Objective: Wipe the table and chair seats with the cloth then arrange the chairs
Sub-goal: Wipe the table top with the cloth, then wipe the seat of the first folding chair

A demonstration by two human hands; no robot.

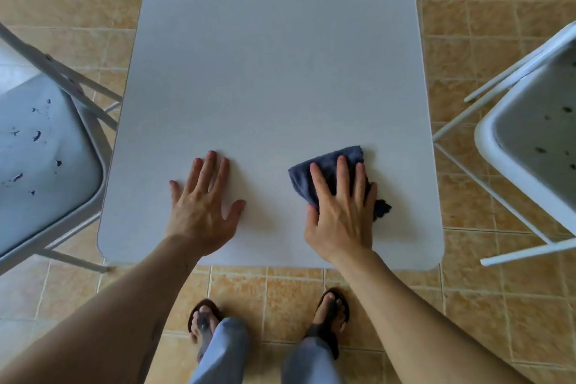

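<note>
Standing at near edge of table (271, 72), looking straight down. Tabletop pale grey, square with rounded corners, bare apart from hands and cloth.

Right hand (341, 212) lies flat, fingers spread, palm pressing the cloth (324, 165) onto the near-right part of the top. Not a grasp: fingers extended, nothing curled around the fabric. Cloth is dark blue, bunched into a rough wedge; most of it shows ahead of the fingertips, a small dark tail pokes out on the right of the palm.

Left hand (202, 203) also open and flat, fingers splayed, resting on bare tabletop near the front edge, holding nothing. Looks like a brace.

Left chair (46, 150) just beside the table's left edge; seat carries dark flecks. Right chair (530, 134) stands a little apart on the right, seat also spotted. Neither seat looks wiped yet.

Handling, as judged: cloth is soft, limp and light, so it will fold and bunch under the palm and may roll up when pushed. Flat-palm pressure in the middle suits wiping; for carrying to the chairs, pinching the bunched middle would keep the loose tail from dragging. Tabletop looks smooth, so the cloth should slide easily. Table appears light and folding, hence the bracing hand makes sense.
</note>
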